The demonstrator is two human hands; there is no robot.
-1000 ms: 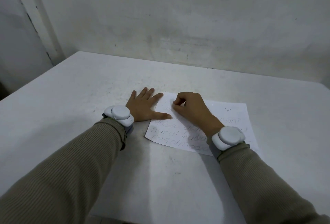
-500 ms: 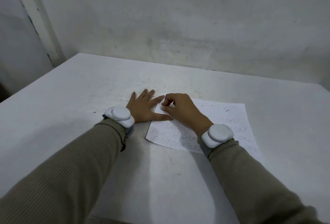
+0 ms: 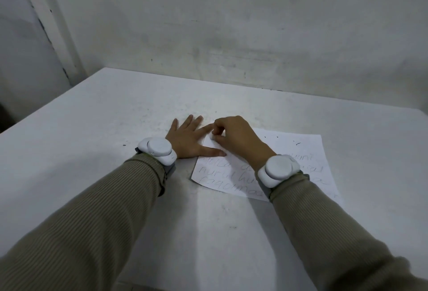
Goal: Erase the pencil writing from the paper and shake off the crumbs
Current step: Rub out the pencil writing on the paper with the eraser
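Looking down at a thin white paper (image 3: 308,151) with loopy pencil lines, lying flat toward the table's near edge, a bit right of middle. My left hand (image 3: 187,138) is open, fingers spread, thumb and index pressing the sheet's left edge. My right hand (image 3: 236,137) is curled into a pinch against the top left corner, can't tell what's in it. Ribbed khaki sleeves (image 3: 92,221), smooth white wrist pucks (image 3: 158,148). The table (image 3: 115,128) is matte white and scuffed, against a stained grey wall (image 3: 231,24).
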